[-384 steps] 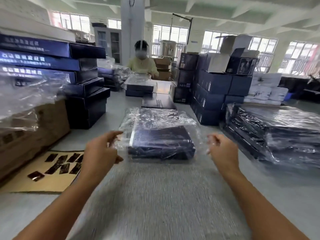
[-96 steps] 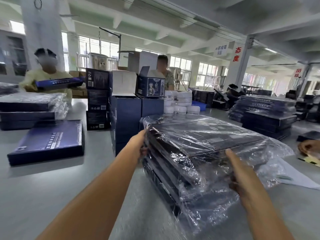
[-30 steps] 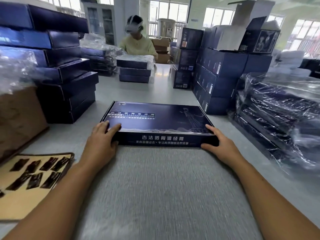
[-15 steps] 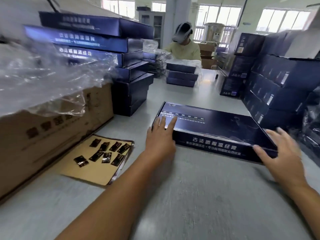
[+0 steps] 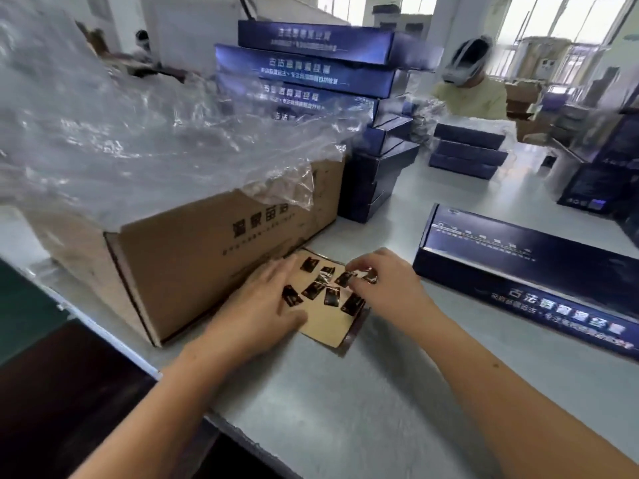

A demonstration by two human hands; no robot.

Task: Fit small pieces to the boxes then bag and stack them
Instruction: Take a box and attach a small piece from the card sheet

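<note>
The grey surface keeps the unbagged blue box at your right, ready for fitting; your left hand lies flat, fingers straight, steadying the tan backing card; your right hand curls its fingers over the small dark pieces; whether they pinch one, I cannot tell.

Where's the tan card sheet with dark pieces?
Centre of the head view, on the grey table: the tan card sheet lies right of the brown cardboard carton, left of the flat dark blue box.
</note>
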